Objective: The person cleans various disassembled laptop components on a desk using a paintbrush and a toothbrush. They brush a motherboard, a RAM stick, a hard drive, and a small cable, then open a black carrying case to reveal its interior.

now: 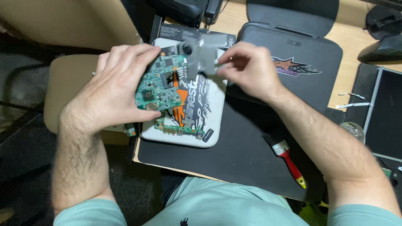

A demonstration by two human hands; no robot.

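Head view, looking down on a workbench. Item one: green circuit board (161, 83), flat and roughly rectangular, its face studded with small dark chips and silvery solder points, lifted off the surface and tilted. The left hand (115, 86) grips it along its left edge, fingers curled over the top and thumb beneath. Item two: a thin grey metal plate (203, 54), matt, angular in outline with a round dark hole near its left end, blurred in the frame; it sits at the board's upper right corner. The right hand (247, 69) pinches the plate's right edge between thumb and fingertips.

Beneath both: a white rounded-corner laptop lid (209, 113), smooth plastic with black and orange graphics. A second, narrower strip of green board (180, 129) with a row of connectors lies on its lower edge. Under that, a matt black mat (238, 155). On the mat, right of centre, a small paintbrush (289, 159) with pale bristles, metal ferrule and glossy red handle. Above, a black moulded case (301, 62) on the wooden desk (356, 37).
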